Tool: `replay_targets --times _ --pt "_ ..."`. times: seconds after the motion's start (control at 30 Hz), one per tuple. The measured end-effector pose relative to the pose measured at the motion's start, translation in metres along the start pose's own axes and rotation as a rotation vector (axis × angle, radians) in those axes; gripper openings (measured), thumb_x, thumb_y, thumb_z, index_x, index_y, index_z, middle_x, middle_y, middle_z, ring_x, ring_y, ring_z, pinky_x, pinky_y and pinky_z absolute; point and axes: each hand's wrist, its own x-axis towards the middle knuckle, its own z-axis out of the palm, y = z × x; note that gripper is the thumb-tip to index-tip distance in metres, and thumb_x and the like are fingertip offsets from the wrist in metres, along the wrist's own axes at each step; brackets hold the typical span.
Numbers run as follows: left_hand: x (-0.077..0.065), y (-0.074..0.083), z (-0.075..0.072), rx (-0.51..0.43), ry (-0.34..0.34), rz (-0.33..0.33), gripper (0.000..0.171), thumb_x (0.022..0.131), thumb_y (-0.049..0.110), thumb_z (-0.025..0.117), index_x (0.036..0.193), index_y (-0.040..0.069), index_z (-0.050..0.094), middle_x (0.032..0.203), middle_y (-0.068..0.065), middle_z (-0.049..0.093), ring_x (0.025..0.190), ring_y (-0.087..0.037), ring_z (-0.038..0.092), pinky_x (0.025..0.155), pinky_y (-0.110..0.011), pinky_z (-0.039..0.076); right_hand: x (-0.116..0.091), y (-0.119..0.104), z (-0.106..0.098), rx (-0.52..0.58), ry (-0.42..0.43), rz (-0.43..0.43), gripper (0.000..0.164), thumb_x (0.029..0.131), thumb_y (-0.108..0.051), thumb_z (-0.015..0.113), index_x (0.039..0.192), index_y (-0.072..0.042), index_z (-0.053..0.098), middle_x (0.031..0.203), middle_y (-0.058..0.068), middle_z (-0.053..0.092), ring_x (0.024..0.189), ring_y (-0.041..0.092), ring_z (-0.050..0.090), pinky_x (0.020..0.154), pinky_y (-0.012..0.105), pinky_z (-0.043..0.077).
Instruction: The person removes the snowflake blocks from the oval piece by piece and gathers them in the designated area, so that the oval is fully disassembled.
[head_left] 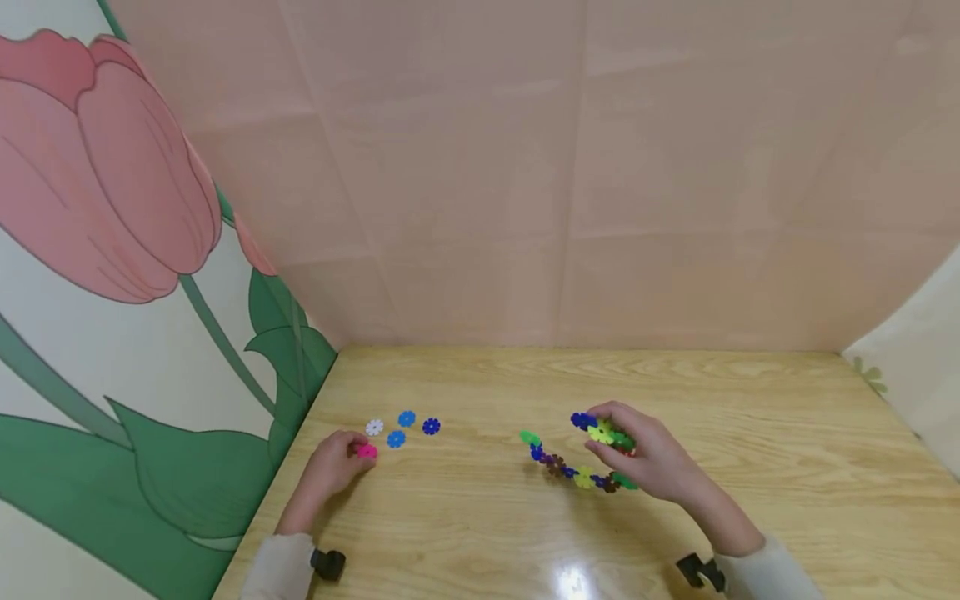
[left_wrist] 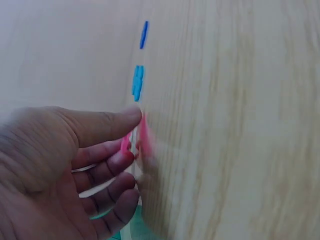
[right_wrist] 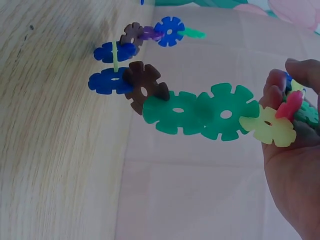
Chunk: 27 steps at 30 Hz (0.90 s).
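Over the left part of the table my left hand [head_left: 335, 462] pinches a pink snowflake disc [head_left: 367, 451] between thumb and fingers; in the left wrist view the disc [left_wrist: 124, 144] stands edge-on there, close to the tabletop. My right hand [head_left: 651, 454] grips one end of a chain of snowflake discs [head_left: 584, 477]. From that hand the chain curves down and leftward, in blue, brown, yellow, purple and green. In the right wrist view, two large green discs [right_wrist: 226, 114] and a yellow disc [right_wrist: 268, 124] hang beside the palm; fingers partly hide the gripped end.
Beyond my left hand several loose discs lie flat: a white disc [head_left: 374, 427], two light blue discs [head_left: 407, 418] and a dark blue disc [head_left: 431, 426]. The wooden table [head_left: 465, 517] meets a pink cloth backdrop [head_left: 465, 208] at its far edge; a tulip-printed panel [head_left: 135, 183] borders the left.
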Motion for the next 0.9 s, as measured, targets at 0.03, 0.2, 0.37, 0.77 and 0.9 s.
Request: replay_targets --times 0.03,0.2,0.37,0.77,0.9 --pt "0.0 0.0 0.0 0.003 0.002 -0.008 0.032 0.09 0.019 0.078 0.115 0.001 0.069 0.106 -0.011 0.065 0.098 -0.027 0.059 0.09 -0.049 0.05 0.0 0.0 0.0 -0.008 0.004 0.005 0.036 0.087 0.002 0.076 0.119 -0.009 0.064 0.089 -0.009 0.062 0.063 -0.001 0.047 0.049 0.02 0.045" --pt "-0.002 0.001 0.0 0.013 0.003 -0.031 0.031 0.09 0.018 0.078 0.114 0.0 0.068 0.105 -0.013 0.063 0.096 -0.028 0.058 0.088 -0.049 0.049 -0.002 0.0 0.002 -0.03 0.025 0.028 0.035 0.086 0.0 0.077 0.119 -0.01 0.067 0.097 -0.003 0.069 0.065 -0.002 0.049 0.053 0.02 0.046" --pt "-0.003 0.003 -0.001 0.021 0.002 -0.042 0.033 0.09 0.019 0.077 0.115 0.0 0.067 0.105 -0.013 0.062 0.096 -0.028 0.057 0.09 -0.049 0.049 -0.002 0.0 0.004 -0.045 0.052 0.03 0.037 0.084 0.0 0.08 0.118 -0.009 0.069 0.105 0.003 0.073 0.071 -0.001 0.055 0.057 0.021 0.05" --pt "-0.008 0.05 -0.001 -0.065 0.123 0.126 0.03 0.093 0.02 0.075 0.117 0.003 0.069 0.107 -0.012 0.065 0.093 -0.027 0.061 0.081 -0.044 0.052 -0.003 -0.008 0.006 0.024 0.053 0.101 0.035 0.087 0.001 0.077 0.12 -0.009 0.068 0.107 0.007 0.072 0.068 0.001 0.054 0.055 0.022 0.048" --pt "-0.013 0.075 0.0 -0.092 0.146 0.222 0.027 0.093 0.02 0.075 0.116 0.005 0.071 0.105 -0.008 0.065 0.092 -0.027 0.061 0.079 -0.04 0.052 -0.003 -0.01 0.008 0.054 0.054 0.116 0.035 0.087 0.001 0.076 0.119 -0.009 0.067 0.102 0.004 0.072 0.064 0.001 0.052 0.051 0.022 0.047"
